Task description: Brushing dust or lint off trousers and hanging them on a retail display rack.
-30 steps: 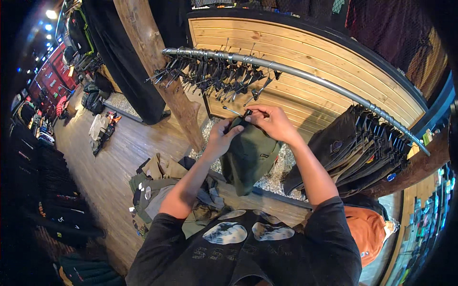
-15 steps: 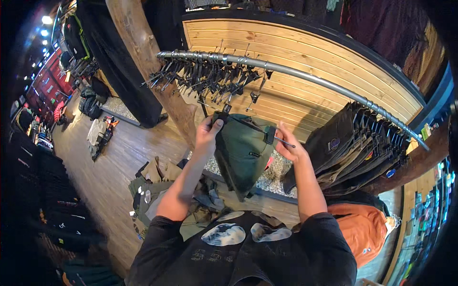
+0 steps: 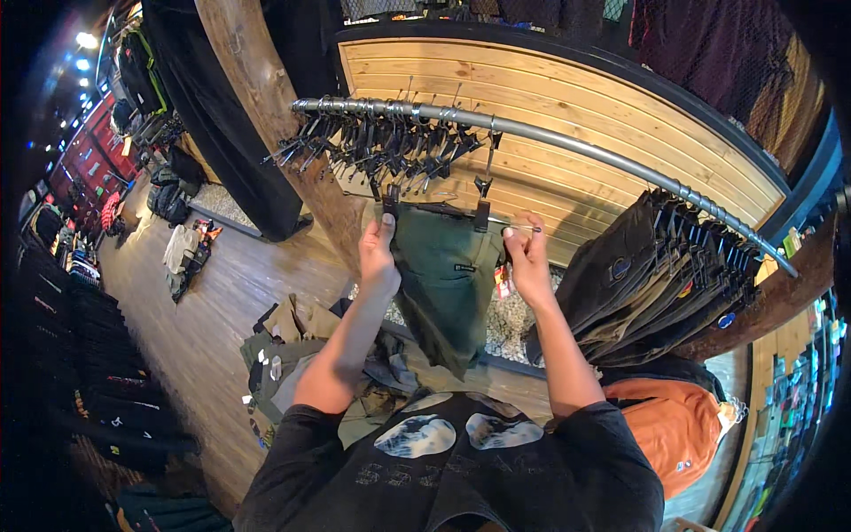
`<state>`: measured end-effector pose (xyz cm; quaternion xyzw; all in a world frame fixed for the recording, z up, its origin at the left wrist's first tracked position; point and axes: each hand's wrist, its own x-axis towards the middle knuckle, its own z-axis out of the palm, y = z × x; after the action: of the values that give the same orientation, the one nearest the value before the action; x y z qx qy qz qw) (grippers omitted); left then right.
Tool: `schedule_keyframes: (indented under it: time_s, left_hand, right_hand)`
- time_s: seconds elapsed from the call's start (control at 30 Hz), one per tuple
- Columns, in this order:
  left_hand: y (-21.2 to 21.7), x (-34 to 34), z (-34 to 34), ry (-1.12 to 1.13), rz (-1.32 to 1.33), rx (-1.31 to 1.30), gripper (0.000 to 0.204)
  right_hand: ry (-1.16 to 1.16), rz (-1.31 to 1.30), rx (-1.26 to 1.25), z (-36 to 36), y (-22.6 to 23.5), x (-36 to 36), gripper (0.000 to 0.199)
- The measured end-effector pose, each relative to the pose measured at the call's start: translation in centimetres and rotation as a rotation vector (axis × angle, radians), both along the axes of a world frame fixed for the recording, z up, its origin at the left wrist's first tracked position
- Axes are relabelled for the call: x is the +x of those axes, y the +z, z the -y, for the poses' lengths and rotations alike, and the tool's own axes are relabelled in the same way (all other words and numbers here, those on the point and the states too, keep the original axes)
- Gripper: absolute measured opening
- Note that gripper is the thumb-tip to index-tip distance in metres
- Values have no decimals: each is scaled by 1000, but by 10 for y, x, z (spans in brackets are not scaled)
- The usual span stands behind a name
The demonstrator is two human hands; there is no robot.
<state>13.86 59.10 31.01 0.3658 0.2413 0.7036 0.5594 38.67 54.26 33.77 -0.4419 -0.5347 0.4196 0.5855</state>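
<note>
Dark green trousers (image 3: 443, 275) hang folded between my hands, waistband up, from a black clip hanger (image 3: 482, 216). Thumb and fingers of my left hand (image 3: 379, 255) close on the hanger's left clip at the waistband corner. With a pinch, my right hand (image 3: 530, 262) holds the thin bar end that sticks out past the right clip. A red and white tag shows beside the trousers' right edge. Just behind, one hanger dangling from the rail seems to line up with the right clip; whether they touch, I cannot tell.
A curved metal rail (image 3: 567, 140) carries several bare black hangers (image 3: 399, 146) at left and dark trousers (image 3: 612, 275) at right. A wooden post (image 3: 257, 71) stands at the rail's left end. Clothes (image 3: 297, 355) lie piled on the floor. An orange garment (image 3: 669, 430) is at lower right.
The trousers have been raised and squared toward the rail, their waistband now nearly level. My right hand has moved up and pinches the bar end. My left hand has shifted slightly left.
</note>
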Motion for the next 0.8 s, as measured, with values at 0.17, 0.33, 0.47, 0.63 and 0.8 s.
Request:
schedule_keyframes:
  time_s: [0.17,0.33,0.47,0.63,0.8]
  left_hand:
    - [6,-5,8,-9,36,-2,22]
    - [8,2,12,1,34,20,21]
    - [7,1,20,24,33,64,21]
    - [-3,-4,24,51,42,83,22]
    - [-10,-8,32,72,20,57,22]
  right_hand:
    - [134,6,-76,11,11,-23,27]
    - [-103,201,285,-11,-22,-13,22]
    - [-86,36,75,3,-1,-26,21]
    - [-42,-227,-54,-4,4,-20,19]
    - [81,-368,51,0,17,-21,23]
